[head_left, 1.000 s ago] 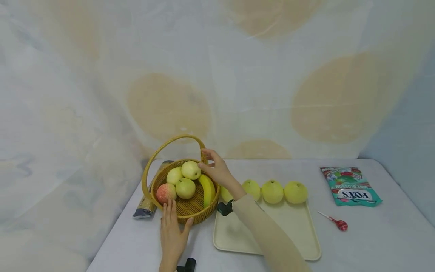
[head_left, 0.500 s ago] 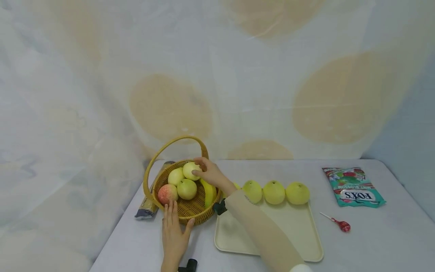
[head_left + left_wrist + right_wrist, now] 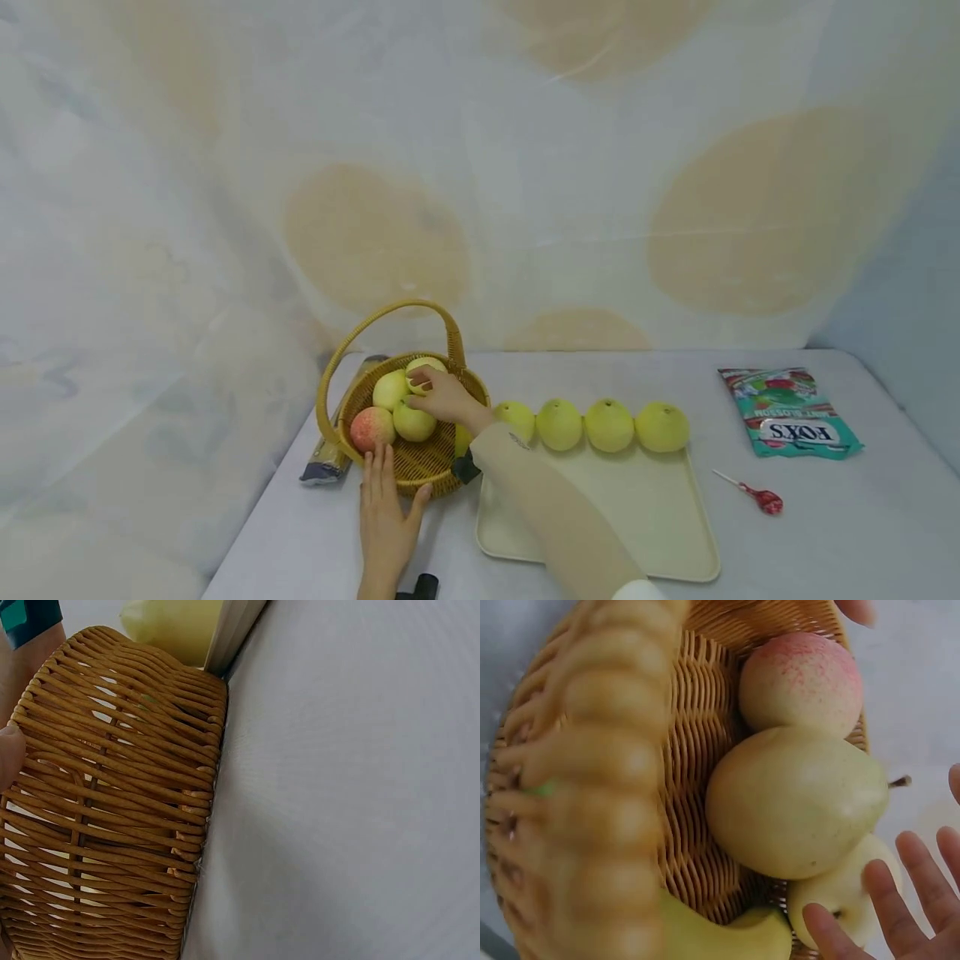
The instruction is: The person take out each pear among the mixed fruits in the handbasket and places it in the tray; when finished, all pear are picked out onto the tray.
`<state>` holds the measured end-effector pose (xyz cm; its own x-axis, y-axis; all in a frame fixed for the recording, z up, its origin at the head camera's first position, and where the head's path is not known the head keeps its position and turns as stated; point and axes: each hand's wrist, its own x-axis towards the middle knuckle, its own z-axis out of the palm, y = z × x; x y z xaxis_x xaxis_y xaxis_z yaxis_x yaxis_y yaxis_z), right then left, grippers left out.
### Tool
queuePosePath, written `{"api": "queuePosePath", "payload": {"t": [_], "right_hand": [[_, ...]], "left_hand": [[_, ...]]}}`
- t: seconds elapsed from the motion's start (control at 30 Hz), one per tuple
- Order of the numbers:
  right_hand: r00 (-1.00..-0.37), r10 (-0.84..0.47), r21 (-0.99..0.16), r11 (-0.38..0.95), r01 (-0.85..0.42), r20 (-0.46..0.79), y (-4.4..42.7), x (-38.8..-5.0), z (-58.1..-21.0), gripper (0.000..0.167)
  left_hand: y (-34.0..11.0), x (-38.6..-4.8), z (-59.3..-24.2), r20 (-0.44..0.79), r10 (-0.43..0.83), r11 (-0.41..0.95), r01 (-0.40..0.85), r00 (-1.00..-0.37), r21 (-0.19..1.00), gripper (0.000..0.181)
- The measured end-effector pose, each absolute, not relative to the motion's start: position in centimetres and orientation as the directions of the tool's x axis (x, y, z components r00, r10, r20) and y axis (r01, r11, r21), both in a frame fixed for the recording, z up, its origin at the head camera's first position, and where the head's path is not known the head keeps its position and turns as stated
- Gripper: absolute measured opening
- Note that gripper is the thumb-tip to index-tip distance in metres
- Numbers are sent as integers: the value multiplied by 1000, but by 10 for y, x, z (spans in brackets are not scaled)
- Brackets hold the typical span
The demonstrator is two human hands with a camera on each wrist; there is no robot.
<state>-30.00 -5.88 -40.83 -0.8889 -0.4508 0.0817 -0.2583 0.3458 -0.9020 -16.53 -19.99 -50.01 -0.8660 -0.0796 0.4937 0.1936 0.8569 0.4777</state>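
A round wicker basket [image 3: 420, 473] with a tall handle holds a pinkish peach [image 3: 372, 428], a yellow-green pear [image 3: 414, 423], two more pale yellow-green fruits and a banana [image 3: 727, 930]. My left hand [image 3: 387, 525] rests against its near rim, fingers straight and thumb spread; in the left wrist view its thumb [image 3: 9, 756] touches the weave. Over the fruit at the back of the basket hovers my right hand [image 3: 448, 397]. Its fingers are spread apart in the right wrist view, close to a pale fruit [image 3: 840, 896], with nothing gripped. The right forearm hides much of the banana in the head view.
Right of the basket lies a cream tray [image 3: 637, 533] with several yellow-green round fruits [image 3: 609, 425] in a row along its back. Farther right are a red lollipop [image 3: 767, 501] and a teal FOX'S candy bag [image 3: 795, 412]. A gold packet [image 3: 324, 463] lies behind the basket's left side.
My right hand has moved left and slightly down, from the basket's right rim and handle base to over the pears. The left hand stays at the near rim.
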Motion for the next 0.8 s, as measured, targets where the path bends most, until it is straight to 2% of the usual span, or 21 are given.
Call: {"api": "queuePosePath", "payload": {"t": [0.43, 0.7, 0.8], "right_hand": [[-867, -494, -836, 443, -324, 74, -70, -301, -419, 55], [-826, -559, -809, 516, -281, -69, -69, -299, -433, 61], [-818, -571, -796, 527, -297, -73, -69, -298, -437, 62]], "left_hand": [[-200, -162, -499, 461, -91, 857, 167, -883, 488, 86], [-200, -162, -498, 481, -81, 864, 179, -873, 471, 85], [-200, -162, -498, 489, -74, 863, 190, -869, 468, 85]]}}
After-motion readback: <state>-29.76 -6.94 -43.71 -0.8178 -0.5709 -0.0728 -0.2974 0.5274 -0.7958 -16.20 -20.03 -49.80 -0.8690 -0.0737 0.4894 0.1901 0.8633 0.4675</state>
